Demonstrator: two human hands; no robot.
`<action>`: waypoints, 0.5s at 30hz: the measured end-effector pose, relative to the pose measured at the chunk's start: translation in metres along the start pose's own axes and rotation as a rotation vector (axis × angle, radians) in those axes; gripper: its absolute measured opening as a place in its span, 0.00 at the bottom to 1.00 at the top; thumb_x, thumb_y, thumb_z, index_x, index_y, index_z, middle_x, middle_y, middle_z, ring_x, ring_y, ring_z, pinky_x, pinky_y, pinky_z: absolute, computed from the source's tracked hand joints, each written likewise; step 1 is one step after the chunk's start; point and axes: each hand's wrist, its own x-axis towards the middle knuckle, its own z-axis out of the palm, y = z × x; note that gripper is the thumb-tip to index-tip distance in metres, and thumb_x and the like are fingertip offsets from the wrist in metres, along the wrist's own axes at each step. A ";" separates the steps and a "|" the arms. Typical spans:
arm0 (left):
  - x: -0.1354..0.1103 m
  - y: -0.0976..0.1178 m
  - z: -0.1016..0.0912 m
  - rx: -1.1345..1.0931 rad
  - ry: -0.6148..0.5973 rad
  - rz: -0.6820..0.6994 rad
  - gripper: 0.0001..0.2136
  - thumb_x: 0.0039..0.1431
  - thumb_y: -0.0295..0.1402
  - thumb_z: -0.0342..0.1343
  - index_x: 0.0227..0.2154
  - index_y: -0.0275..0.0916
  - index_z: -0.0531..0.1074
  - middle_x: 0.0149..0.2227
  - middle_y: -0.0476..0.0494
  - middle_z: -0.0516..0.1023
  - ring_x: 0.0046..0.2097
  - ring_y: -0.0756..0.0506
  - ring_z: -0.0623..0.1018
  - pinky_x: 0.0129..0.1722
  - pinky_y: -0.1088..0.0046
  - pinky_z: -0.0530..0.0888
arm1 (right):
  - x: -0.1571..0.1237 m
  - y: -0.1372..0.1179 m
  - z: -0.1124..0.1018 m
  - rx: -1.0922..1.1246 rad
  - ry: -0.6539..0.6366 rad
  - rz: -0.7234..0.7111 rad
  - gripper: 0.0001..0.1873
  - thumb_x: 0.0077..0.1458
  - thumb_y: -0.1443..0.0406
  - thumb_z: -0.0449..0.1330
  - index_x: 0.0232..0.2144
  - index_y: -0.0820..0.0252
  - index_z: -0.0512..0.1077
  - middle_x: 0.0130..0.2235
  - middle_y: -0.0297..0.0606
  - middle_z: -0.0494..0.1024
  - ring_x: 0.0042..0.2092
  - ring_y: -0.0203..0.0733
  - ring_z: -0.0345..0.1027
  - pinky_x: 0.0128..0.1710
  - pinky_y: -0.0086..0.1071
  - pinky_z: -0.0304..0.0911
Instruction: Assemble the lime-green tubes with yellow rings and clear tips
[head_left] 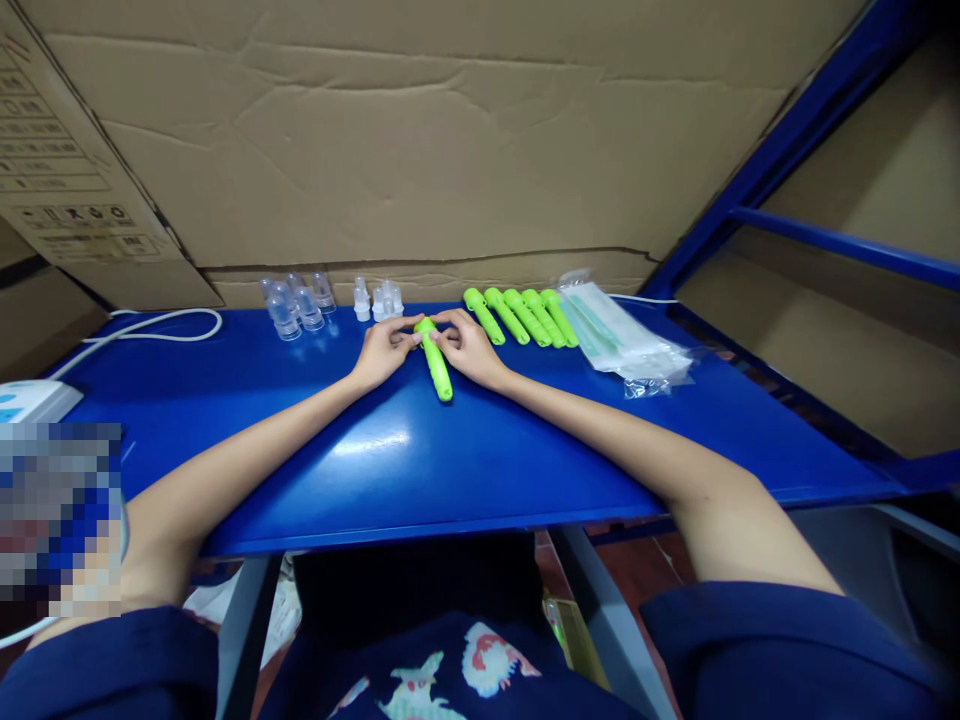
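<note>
One green tube: wide end pinched by left hand and right hand.
Five more tubes: rowed rightward, beside plastic packets.
Clear cups: off left.

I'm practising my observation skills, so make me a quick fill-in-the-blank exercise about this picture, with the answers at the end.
1. The left hand and right hand both touch one bright ____ tube.
2. Another ____ matching tubes lie side by side on the tabletop.
3. The plastic-wrapped pack lies to the ____ of that row.
4. Clear containers stand to the ____ of the smaller whitish pieces.

Missing words: green; five; right; left.
</note>
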 end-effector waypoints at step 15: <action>0.002 -0.007 0.000 0.003 -0.007 0.043 0.23 0.56 0.35 0.65 0.54 0.34 0.76 0.52 0.33 0.76 0.43 0.45 0.84 0.46 0.68 0.81 | 0.001 0.001 -0.001 -0.017 0.016 0.015 0.14 0.61 0.56 0.57 0.44 0.58 0.69 0.50 0.46 0.71 0.35 0.38 0.74 0.38 0.38 0.76</action>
